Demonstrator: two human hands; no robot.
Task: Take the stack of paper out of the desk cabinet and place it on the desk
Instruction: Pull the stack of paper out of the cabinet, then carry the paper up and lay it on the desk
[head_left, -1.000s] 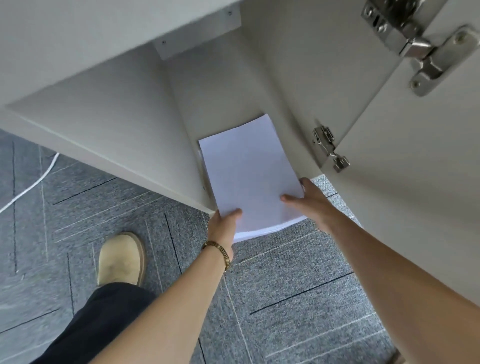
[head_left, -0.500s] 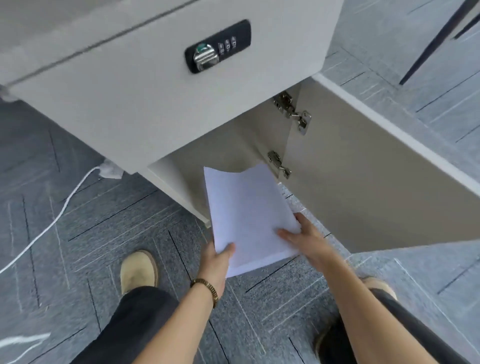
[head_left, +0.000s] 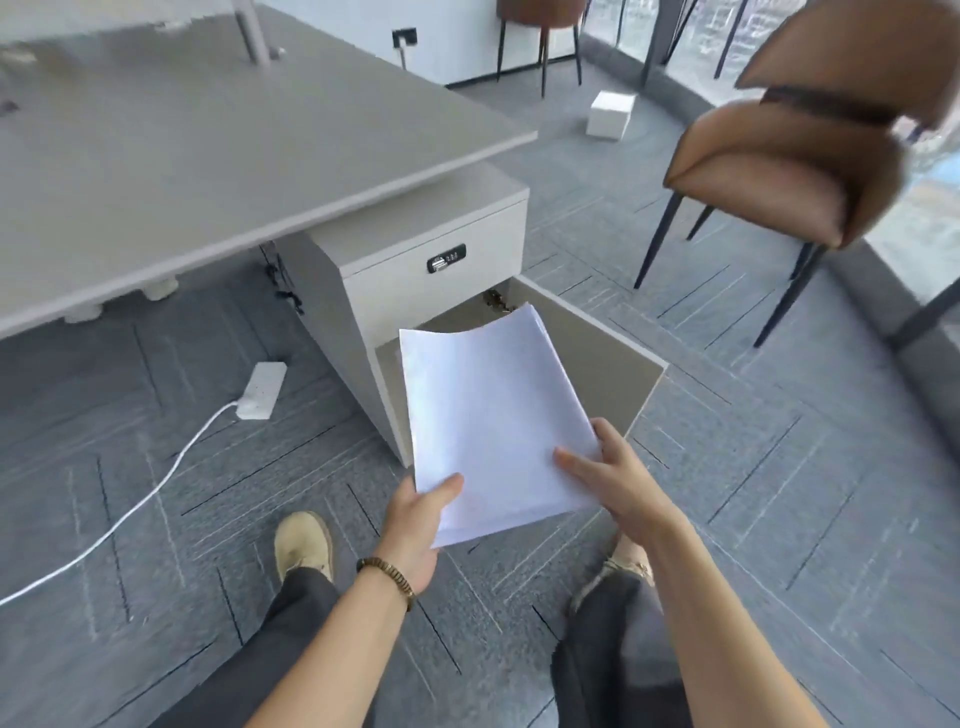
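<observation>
A white stack of paper (head_left: 488, 410) hangs in the air in front of the desk cabinet (head_left: 415, 280), clear of its opening. My left hand (head_left: 415, 525) grips the stack's near left corner, thumb on top. My right hand (head_left: 613, 478) holds the near right edge, fingers spread over the top sheet. The cabinet's lower door (head_left: 597, 358) stands open to the right, behind the paper. The grey desk (head_left: 208, 145) spreads across the upper left, above the cabinet.
A brown chair (head_left: 789, 171) stands to the right of the cabinet. A white power strip (head_left: 262, 389) with its cable lies on the carpet at left. A small white box (head_left: 610, 115) sits on the floor farther back. My shoes and legs are below the paper.
The stack has come out of the cabinet and risen with both hands. My head has lifted, so the desk top, chair and room have come into view.
</observation>
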